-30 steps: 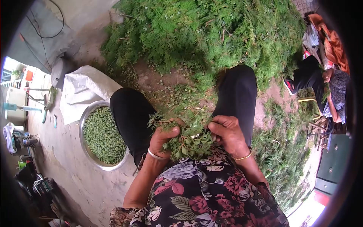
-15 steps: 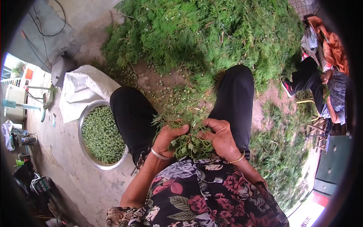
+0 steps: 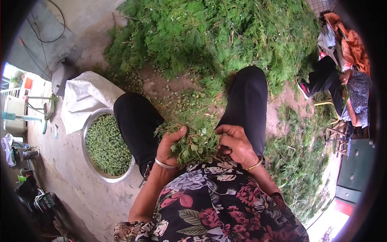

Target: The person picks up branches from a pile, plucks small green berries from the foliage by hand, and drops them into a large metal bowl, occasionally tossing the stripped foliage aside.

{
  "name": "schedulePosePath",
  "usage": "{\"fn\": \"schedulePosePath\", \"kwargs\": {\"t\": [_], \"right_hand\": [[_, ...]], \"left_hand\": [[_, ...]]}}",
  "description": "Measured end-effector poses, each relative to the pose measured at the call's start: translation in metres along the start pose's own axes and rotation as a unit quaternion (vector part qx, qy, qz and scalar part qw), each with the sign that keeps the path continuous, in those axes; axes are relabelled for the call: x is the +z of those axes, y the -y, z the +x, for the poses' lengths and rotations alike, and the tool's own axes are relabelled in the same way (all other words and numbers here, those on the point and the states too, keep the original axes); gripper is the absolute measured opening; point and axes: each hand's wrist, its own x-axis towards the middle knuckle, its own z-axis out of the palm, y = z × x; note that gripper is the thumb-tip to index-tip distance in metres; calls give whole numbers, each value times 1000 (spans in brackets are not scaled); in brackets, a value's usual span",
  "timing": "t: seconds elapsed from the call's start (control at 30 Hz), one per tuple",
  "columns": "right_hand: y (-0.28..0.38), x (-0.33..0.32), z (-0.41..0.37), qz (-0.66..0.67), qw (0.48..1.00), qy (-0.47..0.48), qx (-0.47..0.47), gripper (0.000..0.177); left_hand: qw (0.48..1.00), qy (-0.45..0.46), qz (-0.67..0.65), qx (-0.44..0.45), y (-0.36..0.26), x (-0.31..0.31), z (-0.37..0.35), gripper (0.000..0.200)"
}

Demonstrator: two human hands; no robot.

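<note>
A bunch of evergreen sprigs [image 3: 195, 147] with small green cones lies over my lap, between my hands. My left hand [image 3: 168, 147] is closed around its left side, thumb on top. At the bunch's right edge, my right hand [image 3: 238, 146] has its fingers curled and pinched; what lies between the fingertips is hidden. To the left of my knee stands a round metal basin [image 3: 84, 151], filled with picked green cones [image 3: 108, 145].
A large heap of evergreen branches [image 3: 217, 36] lies in front of my feet. More sprigs [image 3: 296, 165] cover the floor at right. A white sack [image 3: 86, 94] lies behind the basin. Another person [image 3: 354, 99] sits at far right, beside a wooden stool [image 3: 336, 139].
My right hand has drawn slightly right, off the middle of the bunch, with its fingers more curled. My left hand has shifted a little left with the sprigs.
</note>
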Motion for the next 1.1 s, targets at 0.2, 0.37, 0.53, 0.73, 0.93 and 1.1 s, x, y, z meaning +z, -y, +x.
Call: {"fn": "schedulePosePath", "kwargs": {"t": [0.2, 0.37, 0.53, 0.73, 0.93, 1.1], "right_hand": [[8, 19, -3, -190, 967, 41, -164, 22], [-9, 12, 4, -270, 939, -8, -212, 15], [-21, 5, 11, -353, 879, -99, -307, 10], [-3, 7, 2, 32, 998, -40, -43, 13], [8, 8, -15, 43, 999, 8, 7, 16], [4, 18, -17, 27, 999, 20, 6, 26]], "left_hand": [[995, -47, 77, 32, 6, -1, 2, 17], [989, -63, 116, 61, 8, 4, 1, 17], [978, -67, 156, 122, 12, 1, -7, 17], [988, -30, 84, 130, -4, -14, -2, 32], [994, -28, 4, 101, -1, -12, -2, 22], [982, -88, 52, 156, 8, -7, 2, 20]]}}
